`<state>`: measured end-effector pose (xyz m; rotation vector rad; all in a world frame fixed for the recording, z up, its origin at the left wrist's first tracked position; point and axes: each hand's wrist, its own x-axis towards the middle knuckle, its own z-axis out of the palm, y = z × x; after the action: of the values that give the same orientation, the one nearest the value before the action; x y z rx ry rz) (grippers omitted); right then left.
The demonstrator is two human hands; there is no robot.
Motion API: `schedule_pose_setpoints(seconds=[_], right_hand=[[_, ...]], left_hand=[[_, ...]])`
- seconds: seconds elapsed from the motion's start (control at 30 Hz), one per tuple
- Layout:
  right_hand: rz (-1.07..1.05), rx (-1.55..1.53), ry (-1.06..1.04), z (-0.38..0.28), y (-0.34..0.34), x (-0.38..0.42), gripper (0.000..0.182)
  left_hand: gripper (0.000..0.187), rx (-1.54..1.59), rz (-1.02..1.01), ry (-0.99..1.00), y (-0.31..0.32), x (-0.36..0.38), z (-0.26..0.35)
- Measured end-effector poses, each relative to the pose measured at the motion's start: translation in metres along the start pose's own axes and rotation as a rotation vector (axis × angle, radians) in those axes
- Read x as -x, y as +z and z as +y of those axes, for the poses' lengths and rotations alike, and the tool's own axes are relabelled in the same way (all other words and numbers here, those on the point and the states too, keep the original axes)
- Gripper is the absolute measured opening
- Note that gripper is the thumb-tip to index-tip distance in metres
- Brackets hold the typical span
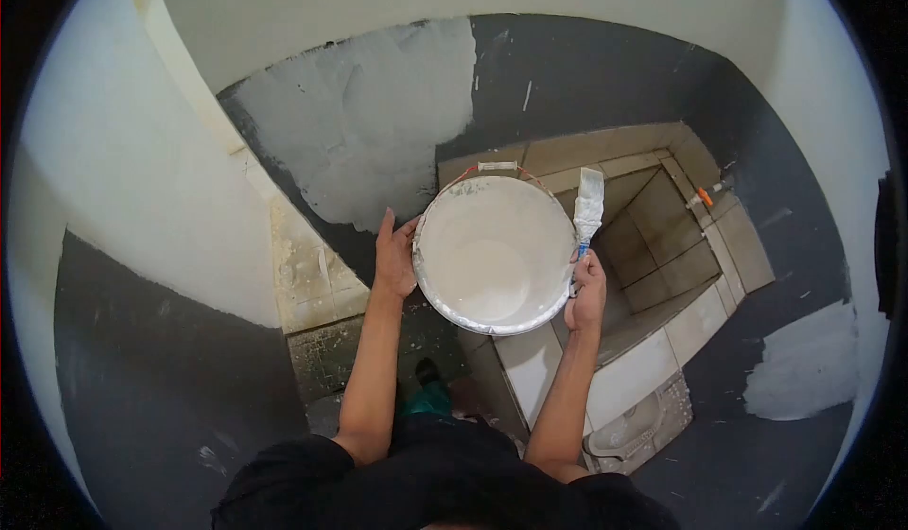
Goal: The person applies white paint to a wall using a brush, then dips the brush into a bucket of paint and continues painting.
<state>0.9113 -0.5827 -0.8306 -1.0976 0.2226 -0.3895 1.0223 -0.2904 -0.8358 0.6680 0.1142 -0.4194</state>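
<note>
A round white paint bucket (445,246) is held up in front of me, its open top towards me. Whitish paint (487,279) lies in the bottom, and smears coat the inner wall and rim. My left hand (395,258) presses against the bucket's left side, some fingers hidden behind it. On the opposite side, my right hand (587,292) grips a paintbrush (589,204) by its blue handle while supporting the bucket. The brush points upward, its bristles caked with white paint. A wire handle with a pale grip (497,166) arches over the bucket's far rim.
Ahead is a dark grey wall (577,71) with a lighter painted patch (359,114). Right of the bucket stands a tiled basin (662,237), with an orange-handled tap (702,196) above it. A squat toilet (638,431) lies low at the right. Another light patch (804,364) marks the right wall.
</note>
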Motion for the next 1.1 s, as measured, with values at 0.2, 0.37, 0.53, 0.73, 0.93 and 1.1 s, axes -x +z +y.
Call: schedule_pose_setpoints(seconds=[0.2,0.37,0.53,0.73,0.93,1.1], right_hand=[[0.054,-0.001,-0.039,0.008,0.045,-0.043,0.016],[0.109,-0.026,-0.137,0.024,0.047,-0.061,0.014],[0.296,0.321,-0.288,0.027,0.033,-0.046,0.012],[0.233,0.721,-0.395,0.004,0.030,0.014,0.018],[0.045,0.560,-0.189,-0.015,0.047,0.094,0.021],[-0.066,0.239,-0.119,-0.011,0.056,0.144,0.023]], left_hand=[[0.080,-0.048,-0.027,0.011,-0.009,-0.052,0.030],[0.078,-0.027,-0.076,0.006,-0.023,-0.076,0.034],[0.075,-0.117,-0.022,0.078,-0.026,-0.057,0.025],[0.064,-0.555,0.235,0.407,0.008,0.011,0.017],[0.051,-0.719,0.347,0.625,0.045,0.088,-0.003],[0.038,-0.670,0.187,0.572,0.044,0.128,-0.026]])
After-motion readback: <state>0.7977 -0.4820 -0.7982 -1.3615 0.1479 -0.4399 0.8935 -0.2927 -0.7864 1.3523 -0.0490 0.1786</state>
